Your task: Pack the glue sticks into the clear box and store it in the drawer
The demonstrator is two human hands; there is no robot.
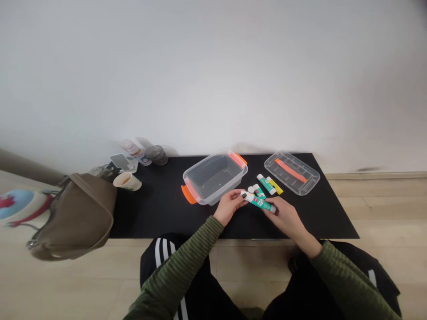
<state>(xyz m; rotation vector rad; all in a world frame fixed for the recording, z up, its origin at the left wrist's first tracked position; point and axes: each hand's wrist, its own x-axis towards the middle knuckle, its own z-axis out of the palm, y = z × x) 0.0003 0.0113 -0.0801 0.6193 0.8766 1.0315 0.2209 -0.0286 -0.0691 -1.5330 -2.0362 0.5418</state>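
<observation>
A green-and-white glue stick [260, 203] is held level between both hands, above the near side of the black table. My left hand [229, 206] pinches its white cap end, which has a dark spot. My right hand [287, 218] grips the opposite end between thumb and fingers. Just beyond lie two more green-and-white glue sticks, one nearer [259, 191] and one farther [266, 183]. A yellow item [276, 186] lies beside the farther one, and a small white round piece [251, 190] sits by the nearer one.
Left of the glue sticks stands a clear plastic box [197, 170] with orange handles; its lid [311, 188] lies to the right. Toward the left are a paper cup [127, 181] of drink, a dark glass [156, 155], a bottle [135, 151], and a brown bag [78, 218]. A wall borders the table's far side.
</observation>
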